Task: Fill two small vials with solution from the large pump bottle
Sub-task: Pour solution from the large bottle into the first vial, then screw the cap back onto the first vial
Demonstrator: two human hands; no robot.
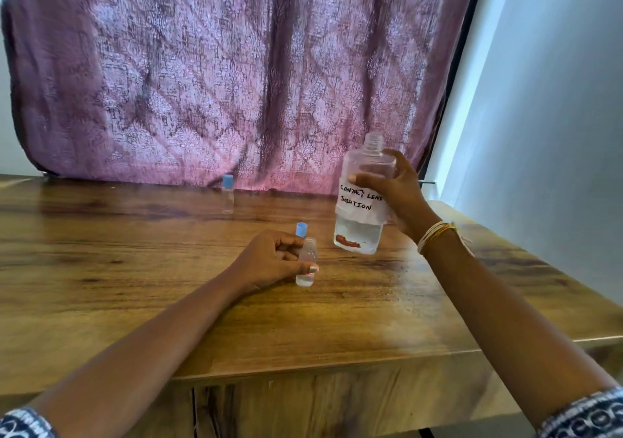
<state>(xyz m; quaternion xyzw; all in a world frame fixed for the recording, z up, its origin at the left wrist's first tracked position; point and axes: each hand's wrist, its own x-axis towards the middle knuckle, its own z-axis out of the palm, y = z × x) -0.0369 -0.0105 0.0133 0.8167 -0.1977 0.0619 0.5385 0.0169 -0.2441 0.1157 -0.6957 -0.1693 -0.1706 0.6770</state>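
Head view: the right hand [392, 195] is gripping the open-necked bottle [364, 198], lifted near the table's [135, 302] right edge. The left hand [269, 259] is pinching an uncapped vial [306, 265] mid-table, its fingers partly hiding a blue cap [301, 229]. A capped vial [228, 195] is standing, blurred, by the far edge.
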